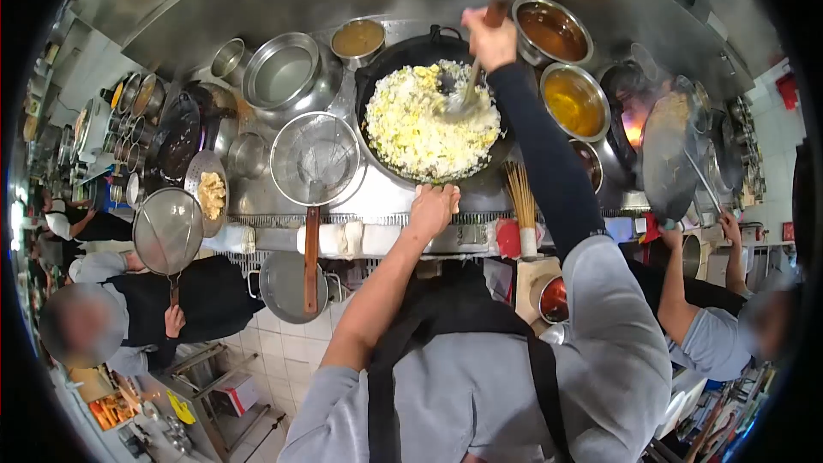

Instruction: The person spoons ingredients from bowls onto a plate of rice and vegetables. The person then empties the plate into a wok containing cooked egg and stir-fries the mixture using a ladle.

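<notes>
Between the person's two hands, which are well apart from each other, sits a wide black wok (367,99) with a broad heap of white rice (416,137) mixed with yellow bits and flecks of green. The left hand (435,206) is closed at the wok's near rim; whether a cloth is bunched under the fingers cannot be told. The right hand (493,41), above the wok's far right side, is wrapped around the brown wooden handle of a ladle (467,101), whose bowl is down among the rice.

Just right of the right hand stands a metal bowl (528,52) of reddish-brown liquid (553,30). Nearer the body, beside the right forearm, a second bowl (605,111) holds clear yellow liquid (573,105); a smaller pot (598,173), partly behind the sleeve, has dark contents too hidden to name.

Well to the left of the right hand, past the wok, a small bowl (360,61) contains cloudy brown liquid, and next to it a big pot (328,86) holds greyish liquid. Left of the left hand, a round strainer (315,159) lies on the tabletop (257,201), its handle pointing toward the body. Right of the left hand, thin sticks (519,191) stand upright in a holder (528,243).
</notes>
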Tool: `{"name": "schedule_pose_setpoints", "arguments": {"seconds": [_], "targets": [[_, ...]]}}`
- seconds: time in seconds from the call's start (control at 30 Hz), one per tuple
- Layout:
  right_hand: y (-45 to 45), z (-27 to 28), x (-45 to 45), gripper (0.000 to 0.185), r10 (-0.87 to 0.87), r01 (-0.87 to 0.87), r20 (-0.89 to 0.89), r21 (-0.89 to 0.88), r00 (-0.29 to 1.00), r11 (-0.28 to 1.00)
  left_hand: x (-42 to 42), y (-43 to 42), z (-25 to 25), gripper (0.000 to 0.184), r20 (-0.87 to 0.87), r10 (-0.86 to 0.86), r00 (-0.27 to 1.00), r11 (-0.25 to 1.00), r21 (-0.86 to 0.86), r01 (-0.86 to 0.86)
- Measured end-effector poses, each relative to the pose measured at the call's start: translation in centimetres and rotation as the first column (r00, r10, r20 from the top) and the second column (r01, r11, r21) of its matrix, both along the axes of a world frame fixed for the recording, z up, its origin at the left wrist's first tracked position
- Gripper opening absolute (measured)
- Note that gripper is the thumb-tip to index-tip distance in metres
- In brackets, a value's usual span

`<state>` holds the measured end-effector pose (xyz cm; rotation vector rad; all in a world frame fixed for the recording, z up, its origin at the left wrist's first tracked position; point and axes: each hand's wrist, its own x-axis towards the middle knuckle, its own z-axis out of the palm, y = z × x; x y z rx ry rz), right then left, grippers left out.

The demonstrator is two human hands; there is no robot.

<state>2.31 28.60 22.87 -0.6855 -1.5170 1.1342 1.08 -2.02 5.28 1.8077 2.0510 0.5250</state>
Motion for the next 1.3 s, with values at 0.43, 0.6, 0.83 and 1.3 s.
{"name": "schedule_pose_setpoints", "arguments": {"seconds": [0.43, 0.6, 0.83, 1.3], "targets": [[-2.7, -2.7, -3.7, 0.017, -0.089, 0.105, -0.215, 0.061, 0.973, 0.993, 0.1, 0.2, -0.7, 0.032, 0.023, 0.028, 0.999, 1.0, 0.012, -0.029], [-5.1, 1.8, -4.9, 0.024, -0.049, 0.054, -0.072, 0.072, 0.996, 0.996, 0.4, -0.3, -0.3, 0.032, 0.053, 0.005, 0.999, 1.0, -0.011, -0.004], [-6.1, -1.0, -5.6, 0.019, -0.038, 0.027, -0.166, -0.07, 0.985, 0.997, 0.0, -0.1, 0.1, 0.032, 0.031, -0.024, 0.999, 0.998, -0.052, 0.025], [-14.6, -1.5, -1.7, 0.018, 0.027, -0.117, -0.392, -0.208, 0.92, 0.971, -0.2, 0.5, 0.7, 0.034, 0.086, 0.016, 0.996, 0.992, -0.123, -0.006]]}}
